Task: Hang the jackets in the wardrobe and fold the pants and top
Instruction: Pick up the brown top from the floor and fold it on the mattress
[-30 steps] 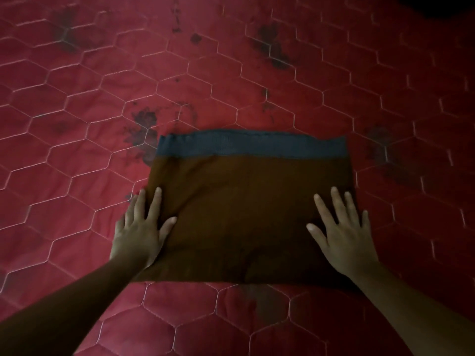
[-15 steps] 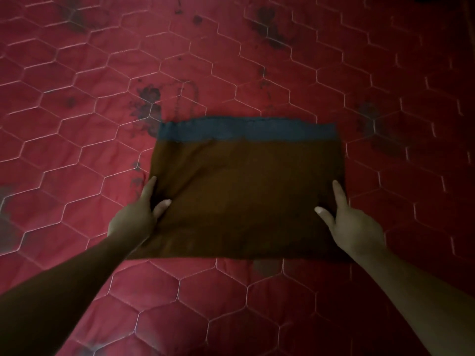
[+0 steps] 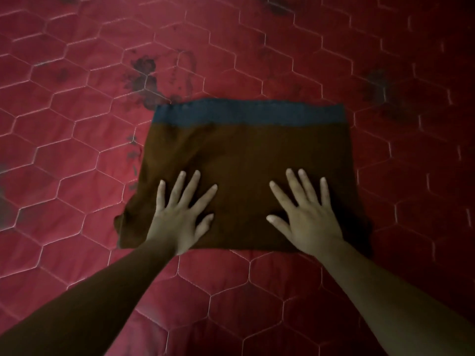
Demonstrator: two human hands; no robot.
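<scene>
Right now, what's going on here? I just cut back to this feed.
A person is folding clothes on a red quilted cover. A brown garment with a blue band along its far edge lies there, already folded into a neat rectangle. The left hand and right hand both rest flat on its near half, fingers spread, as if to smooth it. Neither hand grips anything. No jacket or wardrobe is in view.

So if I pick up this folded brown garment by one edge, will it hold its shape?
Probably not: the brown garment lies thin and flat under the left hand and right hand, so it likely droops and unfolds. Its rumpled near-left corner suggests soft, light cloth.
</scene>
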